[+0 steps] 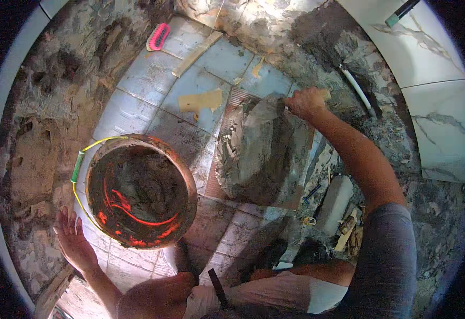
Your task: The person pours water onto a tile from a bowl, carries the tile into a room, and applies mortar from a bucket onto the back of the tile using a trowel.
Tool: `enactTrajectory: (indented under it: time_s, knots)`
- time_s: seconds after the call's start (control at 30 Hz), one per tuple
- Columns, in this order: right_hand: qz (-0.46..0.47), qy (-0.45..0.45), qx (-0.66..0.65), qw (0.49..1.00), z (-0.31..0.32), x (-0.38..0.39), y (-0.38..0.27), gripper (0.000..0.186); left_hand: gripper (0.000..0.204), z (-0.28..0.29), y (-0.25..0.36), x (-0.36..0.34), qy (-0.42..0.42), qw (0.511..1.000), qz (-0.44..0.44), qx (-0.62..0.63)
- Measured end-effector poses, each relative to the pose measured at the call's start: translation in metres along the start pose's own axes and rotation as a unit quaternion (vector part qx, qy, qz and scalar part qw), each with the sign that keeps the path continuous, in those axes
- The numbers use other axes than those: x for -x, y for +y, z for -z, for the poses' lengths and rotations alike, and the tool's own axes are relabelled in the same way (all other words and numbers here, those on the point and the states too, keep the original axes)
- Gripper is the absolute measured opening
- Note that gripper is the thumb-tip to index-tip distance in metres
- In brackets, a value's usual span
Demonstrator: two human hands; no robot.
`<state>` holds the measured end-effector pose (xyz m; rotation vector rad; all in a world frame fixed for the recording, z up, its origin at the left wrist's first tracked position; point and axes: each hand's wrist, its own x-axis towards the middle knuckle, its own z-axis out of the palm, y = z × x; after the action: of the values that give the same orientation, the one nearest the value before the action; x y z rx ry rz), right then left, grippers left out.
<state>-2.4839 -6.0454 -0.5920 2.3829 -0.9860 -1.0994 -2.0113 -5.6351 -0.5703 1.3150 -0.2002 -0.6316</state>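
My right hand (pixel 306 102) is closed around the pale handle of a trowel at the far right corner of a tile. The trowel's blade blends into the grey mortar, so its outline is hard to make out. Wet mortar (pixel 264 149) covers most of the tile, whose brown ribbed surface (pixel 212 181) shows along the edges. At the lower left, my left hand (pixel 75 242) is held out with its fingers spread and nothing in it. Close by stands an orange bucket (pixel 191 186) with mortar inside; its yellow wire handle with a green grip (pixel 77 166) hangs to the left.
A pink brush (pixel 158 37) and a wooden strip (pixel 197 53) lie at the back on pale floor tiles. A torn tan piece (pixel 200 101) lies nearer. On the right are a white pipe (pixel 357 90), a whitish block (pixel 334 204) and wood scraps (pixel 347 231). Marbled wall tiles (pixel 437 122) rise beyond.
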Motion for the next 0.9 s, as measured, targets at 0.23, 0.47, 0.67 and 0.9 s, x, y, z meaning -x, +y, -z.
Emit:
enactTrajectory:
  time_s: [0.23,0.47,0.67,0.9]
  knots:
    - [-0.040,0.028,-0.036,0.998,0.002,0.007,0.005,0.017,0.048,-0.003,0.006,0.006,0.022,0.999,-0.004,-0.023]
    - [-0.126,-0.012,-0.117,0.985,-0.017,0.014,0.001,0.021,0.049,-0.002,0.009,0.013,-0.033,0.999,-0.026,-0.004]
    - [-0.108,-0.020,-0.278,0.954,-0.021,0.059,-0.027,0.027,0.048,0.013,0.018,0.014,-0.026,0.999,-0.028,0.016]
    - [0.010,-0.061,-0.291,0.955,-0.140,0.073,-0.038,0.031,0.048,0.008,0.017,0.014,-0.015,0.999,-0.027,0.022]
